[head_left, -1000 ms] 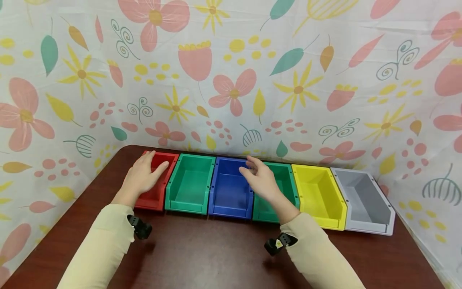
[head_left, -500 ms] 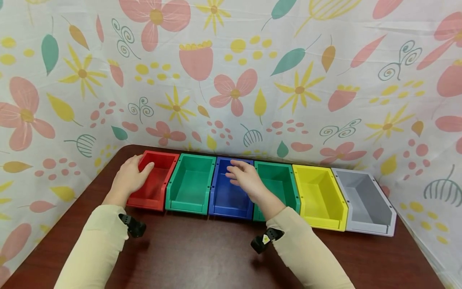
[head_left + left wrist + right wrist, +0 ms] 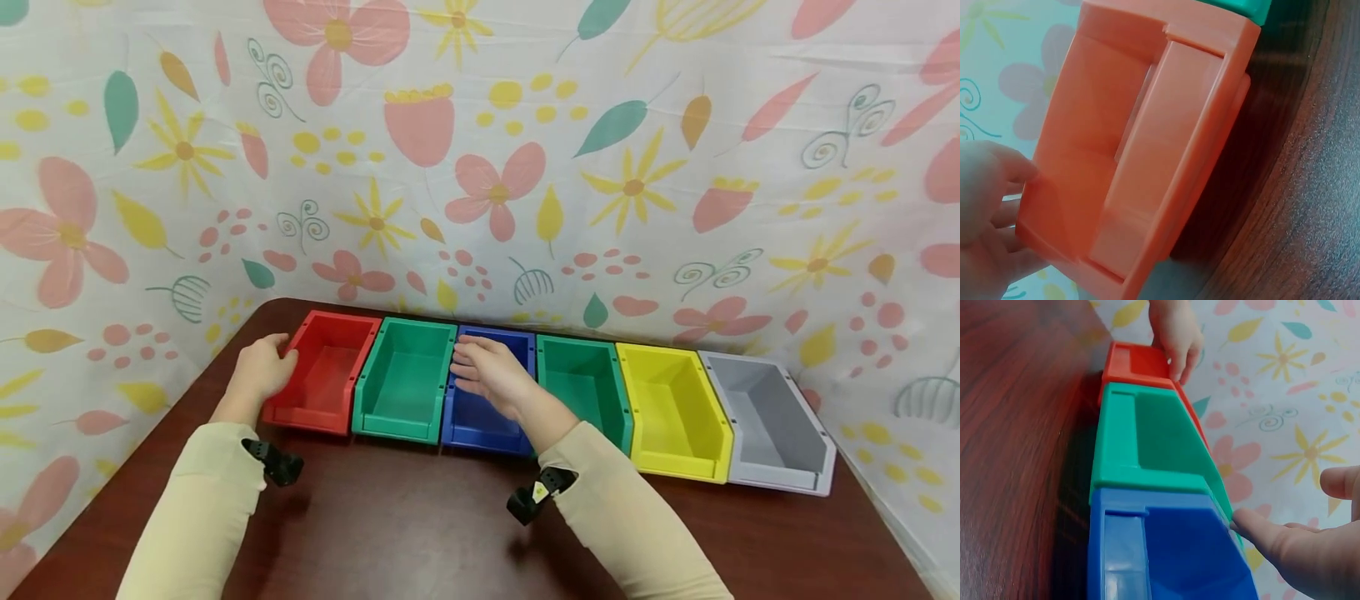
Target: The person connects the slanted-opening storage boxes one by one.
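In the head view, my left hand (image 3: 258,371) is at the outer left side of the red storage bin (image 3: 330,367). The left wrist view shows the thumb at the rim of that red bin (image 3: 1072,156), the other fingers by its outer side, partly hidden. My right hand (image 3: 491,375) is over the blue bin (image 3: 480,417), fingers extended to the left and holding nothing. From the right wrist, this right hand (image 3: 1310,544) appears beside the back edges of the blue bin (image 3: 1191,550) and the neighbouring green bin (image 3: 1166,431). No contents show in the bins.
The row continues with a green bin (image 3: 405,379) between red and blue, then another green bin (image 3: 585,383), a yellow bin (image 3: 671,408) and a grey bin (image 3: 768,425). They stand on a dark brown table (image 3: 405,517), before a flower-patterned curtain (image 3: 480,125).
My left hand has moved left from above the red bin to its outer side. My right hand has moved left from the second green bin to over the blue one.
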Action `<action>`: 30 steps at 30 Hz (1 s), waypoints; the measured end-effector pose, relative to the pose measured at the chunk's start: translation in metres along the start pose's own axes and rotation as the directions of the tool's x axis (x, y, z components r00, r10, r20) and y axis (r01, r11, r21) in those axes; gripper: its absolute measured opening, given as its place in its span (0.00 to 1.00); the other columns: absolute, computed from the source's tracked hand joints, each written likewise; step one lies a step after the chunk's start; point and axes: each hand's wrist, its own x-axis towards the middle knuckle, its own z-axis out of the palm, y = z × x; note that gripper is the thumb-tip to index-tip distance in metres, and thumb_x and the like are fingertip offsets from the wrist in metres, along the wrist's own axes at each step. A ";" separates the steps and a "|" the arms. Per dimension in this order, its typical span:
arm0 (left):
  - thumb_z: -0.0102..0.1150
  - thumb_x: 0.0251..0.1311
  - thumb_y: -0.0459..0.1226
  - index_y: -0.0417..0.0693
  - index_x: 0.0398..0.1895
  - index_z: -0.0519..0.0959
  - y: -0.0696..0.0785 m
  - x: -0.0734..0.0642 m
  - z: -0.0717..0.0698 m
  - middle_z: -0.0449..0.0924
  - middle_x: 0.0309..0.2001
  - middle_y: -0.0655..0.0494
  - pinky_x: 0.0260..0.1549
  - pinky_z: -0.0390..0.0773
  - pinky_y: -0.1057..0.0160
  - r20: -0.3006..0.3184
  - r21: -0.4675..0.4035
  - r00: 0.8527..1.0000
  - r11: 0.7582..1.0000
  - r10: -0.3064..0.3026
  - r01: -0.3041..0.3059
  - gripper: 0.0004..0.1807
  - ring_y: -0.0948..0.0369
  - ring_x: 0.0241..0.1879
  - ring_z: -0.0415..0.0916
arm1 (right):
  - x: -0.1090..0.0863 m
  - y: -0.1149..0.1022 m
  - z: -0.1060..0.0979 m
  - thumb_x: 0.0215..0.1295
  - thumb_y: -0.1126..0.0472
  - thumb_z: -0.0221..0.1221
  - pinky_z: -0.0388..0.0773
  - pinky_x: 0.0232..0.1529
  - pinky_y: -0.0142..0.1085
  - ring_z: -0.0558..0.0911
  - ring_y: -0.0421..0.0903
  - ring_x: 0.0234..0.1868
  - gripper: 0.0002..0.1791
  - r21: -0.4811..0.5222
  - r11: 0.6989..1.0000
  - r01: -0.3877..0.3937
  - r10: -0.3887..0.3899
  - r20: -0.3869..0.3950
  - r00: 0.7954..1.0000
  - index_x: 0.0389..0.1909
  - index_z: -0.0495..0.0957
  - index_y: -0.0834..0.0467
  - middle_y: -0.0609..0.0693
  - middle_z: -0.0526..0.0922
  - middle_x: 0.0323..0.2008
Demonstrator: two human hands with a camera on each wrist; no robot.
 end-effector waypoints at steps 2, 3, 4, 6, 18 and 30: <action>0.41 0.68 0.38 0.27 0.65 0.61 0.001 0.001 0.001 0.68 0.59 0.27 0.53 0.72 0.41 0.000 -0.011 1.000 1.000 -0.003 0.003 0.27 0.38 0.53 0.71 | 0.001 -0.001 0.001 0.73 0.56 0.45 0.69 0.63 0.47 0.67 0.56 0.67 0.30 0.017 1.000 -0.017 0.017 0.002 1.000 0.72 0.53 0.58 0.61 0.61 0.69; 0.41 0.68 0.37 0.27 0.64 0.62 0.002 0.002 0.002 0.69 0.57 0.27 0.52 0.73 0.41 -0.002 -0.014 1.000 1.000 -0.002 0.002 0.27 0.39 0.51 0.72 | 0.002 -0.002 0.001 0.73 0.55 0.46 0.69 0.63 0.47 0.67 0.57 0.67 0.30 0.023 0.999 -0.024 0.024 0.002 1.000 0.72 0.53 0.57 0.61 0.60 0.69; 0.41 0.67 0.37 0.27 0.64 0.63 0.002 0.002 0.002 0.70 0.56 0.27 0.51 0.74 0.42 -0.006 -0.012 1.000 1.000 0.000 0.000 0.26 0.39 0.51 0.72 | 0.002 -0.003 0.001 0.73 0.56 0.46 0.69 0.63 0.47 0.67 0.58 0.67 0.30 0.025 0.999 -0.027 0.027 0.004 1.000 0.72 0.52 0.57 0.62 0.60 0.69; 0.42 0.67 0.36 0.26 0.63 0.64 0.003 0.002 0.003 0.71 0.55 0.27 0.51 0.74 0.42 -0.010 -0.015 1.000 1.000 0.002 -0.002 0.26 0.39 0.49 0.73 | 0.003 -0.003 0.002 0.73 0.56 0.45 0.70 0.62 0.47 0.67 0.59 0.67 0.30 0.024 0.999 -0.030 0.030 0.008 1.000 0.73 0.52 0.57 0.64 0.59 0.69; 0.40 0.68 0.37 0.28 0.64 0.64 -0.006 0.000 -0.001 0.72 0.56 0.29 0.50 0.75 0.43 -0.022 -0.049 0.998 0.997 -0.062 0.061 0.26 0.40 0.50 0.74 | 0.013 -0.003 0.011 0.74 0.57 0.43 0.71 0.61 0.46 0.68 0.60 0.66 0.28 -0.035 0.999 -0.030 0.031 0.017 0.999 0.71 0.54 0.63 0.67 0.64 0.66; 0.42 0.68 0.37 0.29 0.63 0.65 -0.011 0.001 -0.003 0.73 0.54 0.29 0.49 0.75 0.43 -0.055 -0.062 0.997 0.996 -0.061 0.057 0.25 0.40 0.50 0.74 | 0.047 -0.010 0.038 0.64 0.62 0.56 0.76 0.23 0.32 0.75 0.43 0.16 0.16 -0.674 0.733 -0.096 -0.002 -0.143 0.990 0.17 0.67 0.57 0.48 0.65 0.12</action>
